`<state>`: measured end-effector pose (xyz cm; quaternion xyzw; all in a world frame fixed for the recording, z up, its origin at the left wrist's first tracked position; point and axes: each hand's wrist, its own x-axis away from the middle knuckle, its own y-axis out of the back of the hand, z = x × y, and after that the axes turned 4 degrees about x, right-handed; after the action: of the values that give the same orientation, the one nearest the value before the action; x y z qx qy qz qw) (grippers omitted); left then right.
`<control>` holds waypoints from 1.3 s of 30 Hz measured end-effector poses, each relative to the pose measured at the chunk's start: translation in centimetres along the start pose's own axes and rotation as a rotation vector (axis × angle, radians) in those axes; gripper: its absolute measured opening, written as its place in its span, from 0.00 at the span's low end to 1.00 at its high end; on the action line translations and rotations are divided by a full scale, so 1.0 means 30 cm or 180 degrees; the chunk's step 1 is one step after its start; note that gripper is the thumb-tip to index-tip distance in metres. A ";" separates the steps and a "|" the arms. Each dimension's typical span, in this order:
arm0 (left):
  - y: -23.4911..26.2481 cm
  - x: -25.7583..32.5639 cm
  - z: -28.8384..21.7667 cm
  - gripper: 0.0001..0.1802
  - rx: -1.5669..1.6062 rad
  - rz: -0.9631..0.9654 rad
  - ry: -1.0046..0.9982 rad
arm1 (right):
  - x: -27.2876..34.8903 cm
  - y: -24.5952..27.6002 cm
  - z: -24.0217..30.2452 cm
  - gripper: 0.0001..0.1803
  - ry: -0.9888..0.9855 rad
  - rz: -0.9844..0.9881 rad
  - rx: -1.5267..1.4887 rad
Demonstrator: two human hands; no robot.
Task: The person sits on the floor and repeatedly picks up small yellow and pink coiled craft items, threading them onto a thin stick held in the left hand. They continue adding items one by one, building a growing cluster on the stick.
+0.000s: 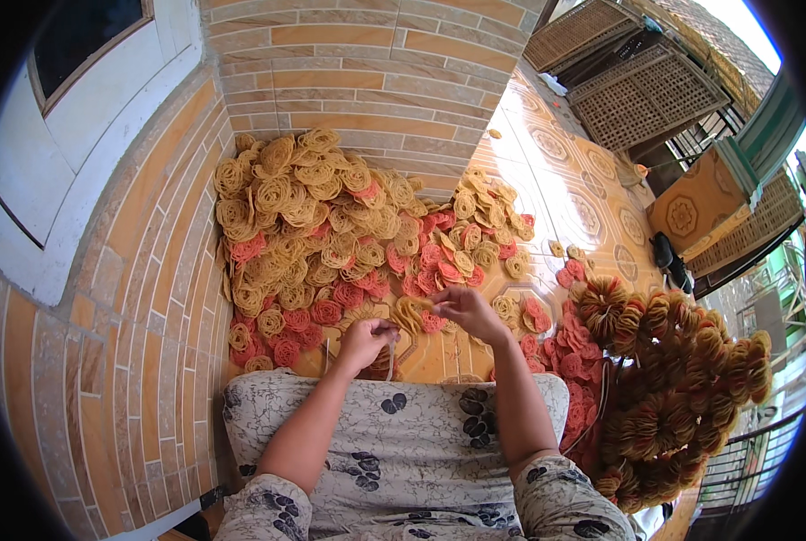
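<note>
My left hand [365,345] is closed in a pinch above the edge of my patterned clothing, and a thin pale string [391,362] hangs from its fingertips. Just to its right, my right hand [468,312] pinches a few yellow noodle discs [409,315], round and made of coiled strands. Below my left hand a few reddish-brown discs show in part. A large heap of yellow discs [308,203] rises in front of me against the wall. Pink discs [326,312] lie mixed in along its near side.
At the right stands a big bundle of discs threaded together [664,397], beside a pile of pink discs [579,347]. A brick-patterned wall [151,316] closes off the left. Woven racks [646,97] and dark footwear [672,261] are at the far right, beyond the tiled floor [583,207].
</note>
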<state>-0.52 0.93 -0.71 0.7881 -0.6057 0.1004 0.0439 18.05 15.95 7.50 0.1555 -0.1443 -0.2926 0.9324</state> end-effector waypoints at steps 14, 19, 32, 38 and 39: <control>-0.016 0.019 -0.026 0.09 -0.0352 0.0060 -0.0099 | -0.019 0.073 -0.253 0.11 -0.0703 -0.1782 0.2834; -0.020 0.030 -0.060 0.09 -0.0282 0.0076 -0.0108 | -0.002 0.045 -0.114 0.09 -0.0283 -0.0943 -0.0594; -0.029 0.012 -0.018 0.10 -0.0279 0.0046 -0.0170 | 0.003 -0.016 -0.031 0.18 0.1021 -0.1251 0.1444; -0.036 0.012 -0.030 0.10 0.0231 0.0120 -0.0277 | -0.001 -0.015 -0.262 0.23 -0.1260 -0.1100 0.2849; -0.034 0.018 -0.034 0.10 0.0346 0.0174 -0.0119 | -0.014 0.007 -0.283 0.26 -0.1209 -0.0857 0.2460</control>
<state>0.48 0.89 0.46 0.7742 -0.6214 0.1196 -0.0131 20.88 18.10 -0.22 0.4532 -0.3900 -0.3593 0.7165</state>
